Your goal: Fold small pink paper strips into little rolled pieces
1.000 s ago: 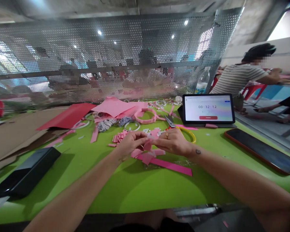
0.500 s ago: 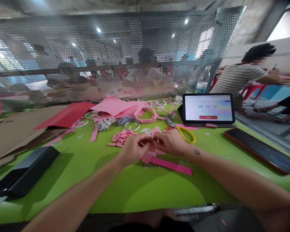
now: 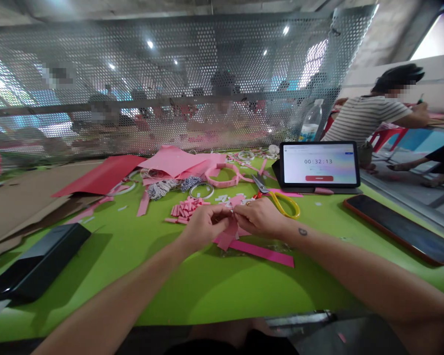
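Note:
My left hand [image 3: 204, 224] and my right hand [image 3: 262, 216] meet over the green table, fingertips pinched together. Between them is a light pink paper strip [image 3: 227, 238], its lower end hanging below my fingers. The exact spot where they pinch it is partly hidden. Under the hands lies a darker pink strip [image 3: 266, 254]. Left of my left hand sits a pile of small pink paper rolls [image 3: 185, 209]. Scissors with yellow handles [image 3: 286, 207] lie just behind my right hand. Beyond is a ring wrapped in pink [image 3: 222, 184].
A tablet [image 3: 320, 167] showing a timer and a phone [image 3: 403, 229] are at the right. On the left are a black box-like device [image 3: 40, 261], cardboard [image 3: 22, 197] and red paper [image 3: 103, 175]. A perforated metal screen [image 3: 170, 84] stands behind; a person in stripes [image 3: 366, 118] sits right.
The pink strip's lower end has shifted and turned slightly between my fingers. My right fingers have closed in a little; both hands stay in nearly the same place.

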A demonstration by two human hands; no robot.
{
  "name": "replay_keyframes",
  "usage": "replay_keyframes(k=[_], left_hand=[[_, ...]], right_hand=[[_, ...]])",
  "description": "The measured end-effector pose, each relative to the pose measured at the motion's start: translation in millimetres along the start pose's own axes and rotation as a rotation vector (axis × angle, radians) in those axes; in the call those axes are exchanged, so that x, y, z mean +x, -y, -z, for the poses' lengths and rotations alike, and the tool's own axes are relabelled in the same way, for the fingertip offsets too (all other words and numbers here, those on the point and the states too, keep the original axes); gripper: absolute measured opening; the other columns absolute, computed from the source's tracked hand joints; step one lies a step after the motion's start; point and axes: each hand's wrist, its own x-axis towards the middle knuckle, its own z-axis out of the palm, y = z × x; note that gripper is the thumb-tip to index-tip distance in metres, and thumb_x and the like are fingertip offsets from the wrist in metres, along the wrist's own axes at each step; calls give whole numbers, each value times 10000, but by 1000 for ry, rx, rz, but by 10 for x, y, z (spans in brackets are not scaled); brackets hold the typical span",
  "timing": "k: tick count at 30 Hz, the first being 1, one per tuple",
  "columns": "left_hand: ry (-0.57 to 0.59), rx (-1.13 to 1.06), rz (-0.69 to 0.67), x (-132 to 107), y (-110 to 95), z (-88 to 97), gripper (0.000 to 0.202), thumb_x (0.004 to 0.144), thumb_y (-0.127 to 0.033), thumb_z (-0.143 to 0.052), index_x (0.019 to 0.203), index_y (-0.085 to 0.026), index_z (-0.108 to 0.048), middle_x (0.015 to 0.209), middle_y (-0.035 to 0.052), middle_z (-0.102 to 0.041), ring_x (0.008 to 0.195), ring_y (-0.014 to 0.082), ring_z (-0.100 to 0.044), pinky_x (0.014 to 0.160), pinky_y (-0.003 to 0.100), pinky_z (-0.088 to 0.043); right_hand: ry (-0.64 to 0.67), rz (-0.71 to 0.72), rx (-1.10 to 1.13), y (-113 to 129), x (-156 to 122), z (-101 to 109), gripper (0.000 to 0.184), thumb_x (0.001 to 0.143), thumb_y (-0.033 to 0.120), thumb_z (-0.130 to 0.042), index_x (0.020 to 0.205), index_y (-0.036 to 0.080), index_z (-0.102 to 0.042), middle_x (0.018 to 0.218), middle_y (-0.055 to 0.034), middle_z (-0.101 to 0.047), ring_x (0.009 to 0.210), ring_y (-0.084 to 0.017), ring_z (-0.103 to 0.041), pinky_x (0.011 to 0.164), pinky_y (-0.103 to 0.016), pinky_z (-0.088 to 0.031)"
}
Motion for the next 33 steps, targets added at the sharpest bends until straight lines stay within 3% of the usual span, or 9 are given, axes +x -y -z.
replay_keyframes(k=[6,13,26,33], left_hand=[[24,-24,33,-16,-4,-10,220,765,-113,-514,914,-125,-675,806,37,-667,737,143,-609,675,244,-485],[29,-7,30,-21,4,-15,195,749,-111,-510,859,-117,-671,754,36,-657,714,146,-608,648,238,-474],[75,-194,176,-5,-111,-9,154,723,-136,-580,835,-103,-680,768,50,-680,703,129,-596,645,224,-456],[85,-189,153,2,-103,4,145,731,-147,-579,827,-97,-676,751,46,-661,692,126,-577,633,219,-437]], right_hand=[[-57,2,-36,7,-25,-20,253,822,323,-412,717,191,-601,519,9,-535,454,-85,-273,501,-249,-130],[56,11,3,29,-3,11,203,807,278,-414,754,182,-585,552,-2,-558,462,-86,-290,499,-240,-144],[57,141,326,-77,-18,-5,161,816,229,-405,683,170,-475,564,30,-465,490,-74,-335,513,-222,-209],[95,155,431,-74,-4,50,194,814,206,-364,650,160,-458,560,16,-477,489,-79,-345,518,-220,-232]])
